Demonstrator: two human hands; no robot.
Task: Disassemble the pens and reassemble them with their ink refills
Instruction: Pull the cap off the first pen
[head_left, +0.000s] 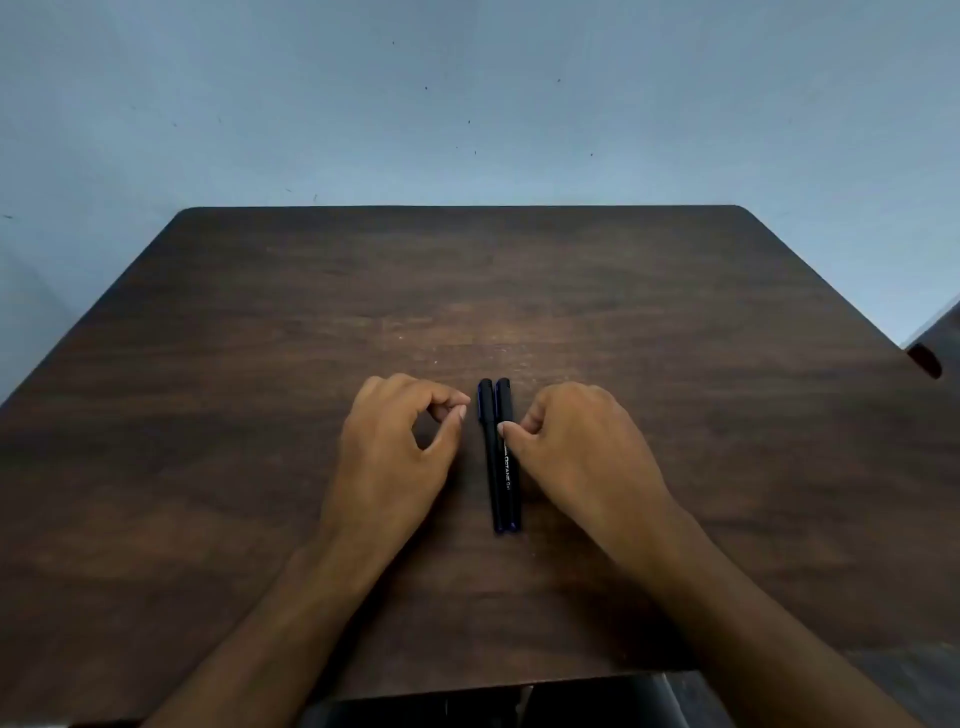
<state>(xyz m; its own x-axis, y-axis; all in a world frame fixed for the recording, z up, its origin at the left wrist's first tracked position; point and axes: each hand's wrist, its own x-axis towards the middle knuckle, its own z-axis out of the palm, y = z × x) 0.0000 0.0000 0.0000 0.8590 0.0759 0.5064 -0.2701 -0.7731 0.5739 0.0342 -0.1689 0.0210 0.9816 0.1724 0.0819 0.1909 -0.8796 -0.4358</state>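
Where pens (500, 467) lie on table (675, 338): left hand (395, 457) curled empty, right hand (576, 447) curled, touching.

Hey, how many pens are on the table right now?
2, side by side: left pen by the left hand, right pen at fingertips of the right hand. None looks hidden.

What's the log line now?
left pen, right pen: capped, side by side on table; left hand: holds nothing; right hand: touches right pen

Two black pens (500, 457), blue trim, white lettering; dark brown wood-grain table (675, 364); pale blue wall (467, 104).
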